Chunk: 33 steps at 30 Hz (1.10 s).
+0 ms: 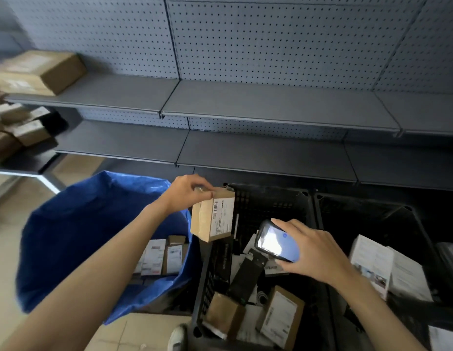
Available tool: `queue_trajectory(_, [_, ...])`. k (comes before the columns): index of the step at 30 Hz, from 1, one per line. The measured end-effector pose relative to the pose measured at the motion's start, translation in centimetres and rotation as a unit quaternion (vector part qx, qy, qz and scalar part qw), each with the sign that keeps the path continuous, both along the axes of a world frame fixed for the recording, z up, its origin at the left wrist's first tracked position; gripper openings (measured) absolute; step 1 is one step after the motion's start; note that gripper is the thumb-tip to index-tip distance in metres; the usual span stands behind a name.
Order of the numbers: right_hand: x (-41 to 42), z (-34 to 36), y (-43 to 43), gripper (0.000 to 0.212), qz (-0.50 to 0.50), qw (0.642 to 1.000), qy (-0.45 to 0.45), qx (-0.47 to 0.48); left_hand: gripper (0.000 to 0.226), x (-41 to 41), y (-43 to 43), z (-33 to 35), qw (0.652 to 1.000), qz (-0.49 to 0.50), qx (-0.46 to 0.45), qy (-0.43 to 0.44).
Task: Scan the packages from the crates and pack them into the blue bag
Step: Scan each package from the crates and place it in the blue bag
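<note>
My left hand (188, 192) grips the top of a small cardboard box (212, 216) whose white barcode label faces me. The box hangs over the gap between the blue bag (76, 224) and the near black crate (271, 198). My right hand (311, 249) holds a handheld scanner (274, 241) with a lit screen, just right of and below the box. Several labelled packages (164, 257) lie in the bottom of the blue bag. More cardboard boxes (281, 315) and a long black item (245, 277) lie in the near crate.
A second black crate (387, 219) at the right holds white-labelled parcels (379, 267). Grey pegboard shelving (245, 102) runs across the back. Cardboard boxes (40, 72) are stacked on the shelves at the far left. A shoe tip (177, 338) shows at the bottom.
</note>
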State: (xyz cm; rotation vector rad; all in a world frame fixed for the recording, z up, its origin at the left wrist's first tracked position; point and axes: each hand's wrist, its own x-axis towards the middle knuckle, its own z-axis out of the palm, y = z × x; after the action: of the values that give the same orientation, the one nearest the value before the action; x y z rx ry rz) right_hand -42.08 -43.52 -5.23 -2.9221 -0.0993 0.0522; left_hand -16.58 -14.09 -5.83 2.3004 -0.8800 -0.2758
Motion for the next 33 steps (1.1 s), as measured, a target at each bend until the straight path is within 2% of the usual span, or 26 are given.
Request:
queue_trajectory(4, [3.6,-0.7,4.5,0.094,0.014,0.999,0.023,0.047,0.011,1.2,7.0,0.9,0.997,0.042,-0.040,0.047])
queue_trajectory(11, [9.9,-0.9,15.1,0.092,0.025,0.997,0.026,0.069,0.007,3.7,19.1,-0.6,0.984,0.122,-0.072,0.106])
queue_trajectory(18, [13.8,-2.7,23.9,0.091,0.000,0.996,0.064,0.065,0.007,7.3,27.1,-7.0,0.975,0.145,-0.048,0.162])
queue_trajectory(24, [15.6,-5.4,27.6,0.093,-0.053,0.989,0.134,0.045,0.011,9.1,28.6,-15.9,0.964,0.145,-0.032,0.219])
queue_trajectory(30, [17.1,-7.4,29.0,0.095,-0.071,0.976,0.204,0.019,0.012,10.0,26.5,-25.9,0.956,0.125,-0.015,0.266])
queue_trajectory(33, [17.8,-8.9,29.5,0.097,-0.080,0.968,0.232,0.047,0.014,10.6,24.9,-30.4,0.939,0.131,-0.035,0.315])
